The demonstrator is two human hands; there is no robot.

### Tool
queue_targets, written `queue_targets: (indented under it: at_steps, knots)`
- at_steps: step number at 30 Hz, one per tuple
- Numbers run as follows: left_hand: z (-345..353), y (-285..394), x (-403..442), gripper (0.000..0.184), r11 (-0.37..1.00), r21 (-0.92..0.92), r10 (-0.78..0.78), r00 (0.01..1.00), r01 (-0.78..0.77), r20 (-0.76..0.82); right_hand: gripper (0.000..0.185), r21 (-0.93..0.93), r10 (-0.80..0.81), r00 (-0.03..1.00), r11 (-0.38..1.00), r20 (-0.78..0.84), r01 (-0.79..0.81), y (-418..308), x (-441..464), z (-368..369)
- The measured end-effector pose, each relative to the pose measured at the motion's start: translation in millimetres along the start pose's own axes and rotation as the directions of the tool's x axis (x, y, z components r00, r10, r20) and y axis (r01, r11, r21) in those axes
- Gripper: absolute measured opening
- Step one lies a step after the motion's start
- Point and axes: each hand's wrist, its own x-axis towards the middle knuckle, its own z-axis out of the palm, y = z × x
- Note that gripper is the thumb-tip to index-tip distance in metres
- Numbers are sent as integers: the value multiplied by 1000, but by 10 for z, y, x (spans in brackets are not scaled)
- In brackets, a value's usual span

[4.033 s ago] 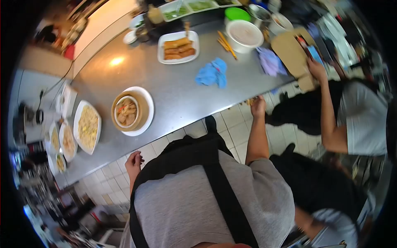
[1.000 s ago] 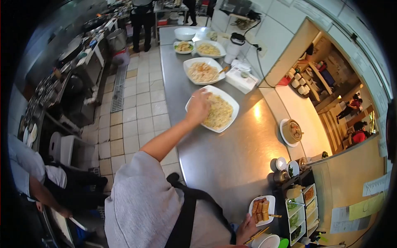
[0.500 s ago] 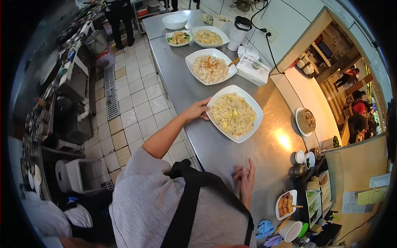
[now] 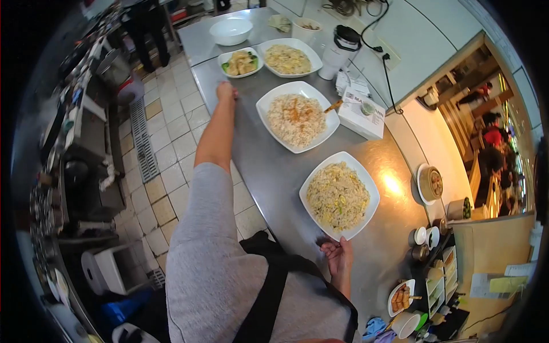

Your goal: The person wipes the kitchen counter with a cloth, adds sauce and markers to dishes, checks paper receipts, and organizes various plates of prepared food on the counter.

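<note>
My left hand (image 4: 226,91) is stretched out to the table edge, just below a small white dish (image 4: 241,62) of pale food and broccoli. Its fingers look bunched but are too small and blurred to read. My right hand (image 4: 337,258) lies palm up at the near corner of a white square bowl of egg fried rice (image 4: 338,196). Its fingers are loosely curled and apart, with a fingertip at the rim; whether it touches is unclear. Farther up sits a bowl of rice with orange topping (image 4: 297,117) and a spoon handle. Another fried rice bowl (image 4: 287,58) stands behind.
A white empty-looking bowl (image 4: 231,31), a tumbler (image 4: 338,52) and a white box (image 4: 362,115) stand toward the back. At right are a bamboo steamer (image 4: 430,183), a plate of rolls (image 4: 401,298) and condiment trays (image 4: 436,294). A person in dark trousers (image 4: 144,34) stands beyond.
My left hand has let go of the near fried rice bowl and reached away toward the small dish. My right hand is now at that bowl's near corner. The view has shifted.
</note>
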Motion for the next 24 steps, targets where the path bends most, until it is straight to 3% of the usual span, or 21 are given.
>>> queue_targets:
  at_steps: [2, 4, 5, 6, 7, 8, 9, 10, 11, 12, 14, 16, 18, 19, 22, 24]
  knots:
    - [-38, -27, 531, 31, 998, 46, 38, 993, -44, 113, 33, -12, -2, 1000, 1000, -10, 2, -27, 0, 31]
    - [-116, 85, 546, 48, 998, -28, 54, 959, -48, 278, 35, 18, -5, 999, 1000, -33, 6, -38, -25, 48]
    - [-197, 91, 743, 45, 981, 101, 109, 902, -165, 418, 37, 32, 11, 999, 999, -36, -10, -45, -42, 52]
    - [-317, 98, 835, 42, 760, 360, 248, 753, -541, 609, 38, 52, 24, 999, 998, -39, -22, -69, -35, 60]
    - [-392, 168, 906, 39, 414, 426, 318, 566, -804, 760, 40, 74, 37, 998, 997, -43, -34, -65, -29, 72]
    - [-476, 262, 1040, 36, 283, 375, 302, 453, -883, 839, 41, 77, 46, 998, 996, -53, -42, -50, -9, 84]
    - [-541, 101, 1783, 36, 941, 229, 27, 728, -251, 686, 41, 76, 69, 995, 995, -65, -64, -50, 5, 79]
    - [-599, 188, 1860, 32, 968, 235, -105, 717, -84, 689, 42, 68, 102, 992, 993, -73, -97, -67, -14, 56]
    - [-602, 299, 1438, 32, 571, 462, 94, 614, -678, 784, 42, 61, 99, 993, 994, -66, -95, -104, -30, 83]
    - [-589, 236, 1555, 35, 654, 484, 26, 656, -582, 754, 42, 48, 102, 993, 994, -55, -100, -128, -28, 118]
    - [-698, 141, 1830, 33, 905, 389, -144, 733, -175, 665, 48, 53, 78, 997, 996, 10, -78, -62, 12, 33]
    - [-906, 52, 1656, 34, 928, 336, -97, 770, -159, 631, 47, 28, 69, 996, 997, 48, -70, -8, 76, -26]
    - [-1089, -32, 1018, 39, 665, 460, 129, 697, -588, 705, 50, 9, 67, 995, 998, 81, -68, 76, 208, -85]
    - [-1220, -19, 812, 44, 420, 527, 147, 628, -739, 764, 51, -96, 36, 997, 995, 70, -29, 42, 192, -133]
    - [-1499, 166, 247, 43, 825, 379, 133, 796, -419, 590, 48, -403, -93, 995, 910, 33, 98, -206, 37, -326]
    - [-1733, 339, -42, 41, 929, 297, 49, 868, -221, 494, 42, -601, -241, 970, 774, 10, 199, -451, -232, -650]
